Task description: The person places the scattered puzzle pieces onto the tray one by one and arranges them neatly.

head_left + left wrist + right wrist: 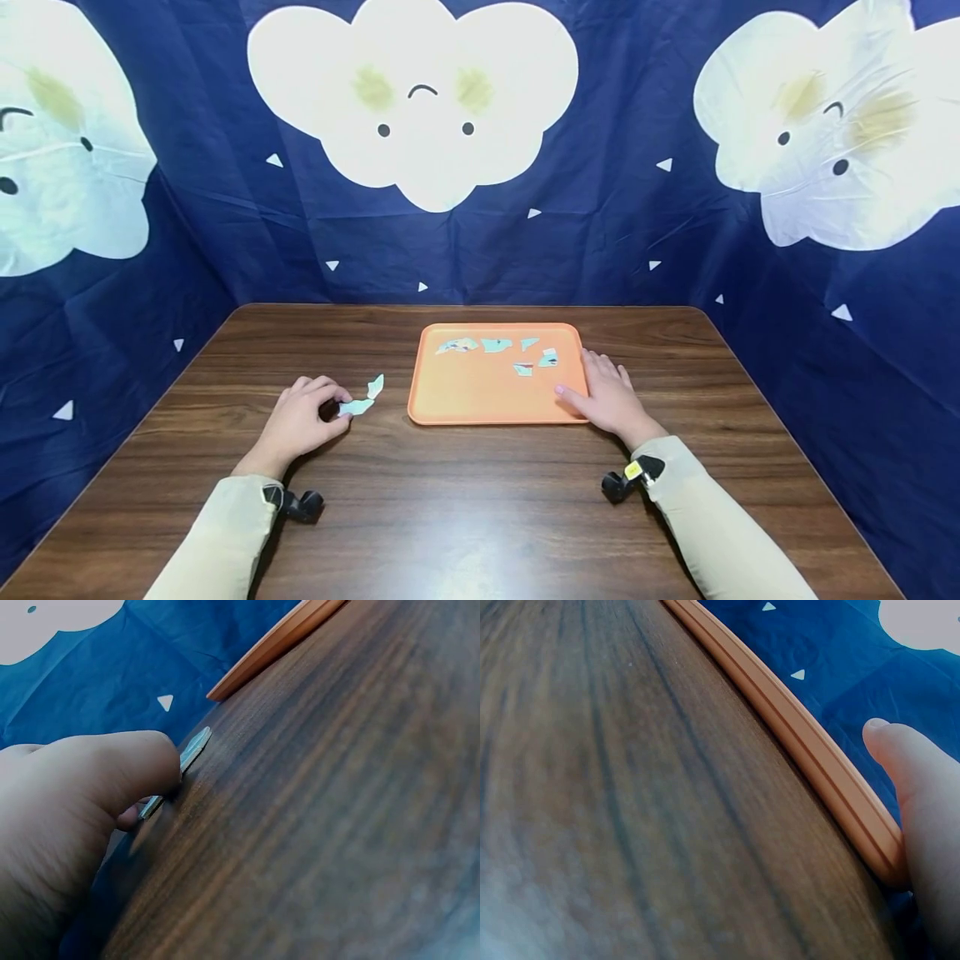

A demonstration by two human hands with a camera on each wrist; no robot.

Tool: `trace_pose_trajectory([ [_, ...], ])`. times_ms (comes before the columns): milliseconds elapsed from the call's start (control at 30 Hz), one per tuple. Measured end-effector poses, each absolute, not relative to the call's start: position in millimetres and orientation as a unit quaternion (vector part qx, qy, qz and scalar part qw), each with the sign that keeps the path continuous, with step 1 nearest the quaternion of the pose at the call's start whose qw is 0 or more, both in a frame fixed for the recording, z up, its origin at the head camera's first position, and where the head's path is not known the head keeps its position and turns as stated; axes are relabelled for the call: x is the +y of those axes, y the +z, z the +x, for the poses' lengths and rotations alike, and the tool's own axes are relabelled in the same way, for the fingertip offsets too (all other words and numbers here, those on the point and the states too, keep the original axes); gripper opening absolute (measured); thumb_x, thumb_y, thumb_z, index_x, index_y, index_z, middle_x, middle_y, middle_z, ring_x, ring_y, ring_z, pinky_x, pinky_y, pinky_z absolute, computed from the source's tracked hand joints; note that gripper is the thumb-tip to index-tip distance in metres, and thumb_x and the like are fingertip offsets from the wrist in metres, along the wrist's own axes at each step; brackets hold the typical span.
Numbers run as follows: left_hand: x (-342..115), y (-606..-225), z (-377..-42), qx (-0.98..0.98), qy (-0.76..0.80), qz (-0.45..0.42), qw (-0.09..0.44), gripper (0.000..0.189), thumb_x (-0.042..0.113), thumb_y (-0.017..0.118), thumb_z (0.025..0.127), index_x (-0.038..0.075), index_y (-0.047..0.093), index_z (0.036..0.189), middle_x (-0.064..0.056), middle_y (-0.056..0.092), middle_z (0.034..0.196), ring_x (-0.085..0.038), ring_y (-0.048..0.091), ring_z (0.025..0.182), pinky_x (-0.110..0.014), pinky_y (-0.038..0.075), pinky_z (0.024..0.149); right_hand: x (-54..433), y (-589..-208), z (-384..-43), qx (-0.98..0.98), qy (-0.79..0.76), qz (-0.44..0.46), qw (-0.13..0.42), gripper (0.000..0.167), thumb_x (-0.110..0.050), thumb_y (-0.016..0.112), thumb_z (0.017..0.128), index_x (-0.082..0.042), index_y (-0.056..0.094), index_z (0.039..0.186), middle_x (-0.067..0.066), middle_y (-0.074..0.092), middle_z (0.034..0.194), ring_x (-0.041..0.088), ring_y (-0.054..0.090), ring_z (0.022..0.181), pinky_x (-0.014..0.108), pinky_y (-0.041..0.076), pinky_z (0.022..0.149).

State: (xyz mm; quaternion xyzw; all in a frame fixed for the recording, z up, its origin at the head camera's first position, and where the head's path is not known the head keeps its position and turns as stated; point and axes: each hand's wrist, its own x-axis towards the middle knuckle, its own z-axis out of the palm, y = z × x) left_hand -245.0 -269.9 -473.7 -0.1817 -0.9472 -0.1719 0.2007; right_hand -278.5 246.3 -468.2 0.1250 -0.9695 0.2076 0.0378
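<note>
At the left, my left hand [303, 414] pinches an irregular flat light-blue piece [356, 407] between thumb and fingers. A smaller pale piece [376, 387] lies on the table just beyond it, their edges close together. From the left wrist, the pinched piece [196, 748] shows its thin edge, tilted, partly hidden behind the thumb. My right hand [615, 400] rests at the right edge of an orange tray [480, 400]. Its fingers lie loosely extended outside the rim and its thumb [892, 742] reaches over the tray, tip raised in the right wrist view.
Several irregular printed pieces lie in the tray's far half, among them a light-blue one [496, 345] and a multicoloured one [457, 345]. The brown wooden table [450, 483] runs back to a blue curtain [450, 250] printed with white clouds.
</note>
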Motion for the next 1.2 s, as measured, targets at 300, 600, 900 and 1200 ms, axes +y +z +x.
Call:
trace_pose_trajectory([
  [300,-268.2,-469.8,-252.2,-0.931,-0.181,-0.212,0.237,0.023,0.028,0.083,0.069,0.022,0.068,0.087,0.009,0.066,0.09,-0.017,0.052,0.086,-0.043,0.041,0.076,246.2,-466.3,-277.3,-0.969,0.211,0.122,0.036,0.101,-0.067,0.05,0.095,0.001,0.016,0.16,0.024,0.025,0.163,0.044,0.018,0.151,0.065,0.008,0.117],
  [600,-234.7,-467.7,-264.7,-0.903,-0.226,-0.254,0.263,0.025,0.026,0.079,0.072,0.018,0.075,0.095,0.006,0.067,0.093,-0.017,0.051,0.087,-0.042,0.039,0.078,247.5,-464.8,-277.6,-0.97,0.206,0.123,0.041,0.102,-0.068,0.049,0.094,0.003,0.017,0.159,0.027,0.025,0.162,0.045,0.018,0.15,0.065,0.008,0.117],
  [900,-188.0,-462.3,-278.1,-0.902,-0.235,-0.258,0.255,0.024,0.033,0.081,0.076,0.02,0.076,0.096,0.007,0.066,0.095,-0.019,0.049,0.09,-0.042,0.035,0.08,246.2,-468.1,-281.5,-0.969,0.21,0.128,0.037,0.101,-0.069,0.048,0.094,0.001,0.017,0.16,0.024,0.025,0.163,0.044,0.018,0.151,0.065,0.008,0.117],
  [1200,-153.0,-459.8,-291.1,-0.901,-0.202,-0.273,0.269,0.025,0.035,0.079,0.078,0.02,0.079,0.098,0.006,0.063,0.092,-0.022,0.047,0.089,-0.042,0.033,0.08,248.0,-467.3,-282.5,-0.97,0.206,0.124,0.041,0.102,-0.07,0.049,0.093,0.001,0.018,0.16,0.023,0.026,0.162,0.043,0.019,0.151,0.065,0.01,0.117],
])
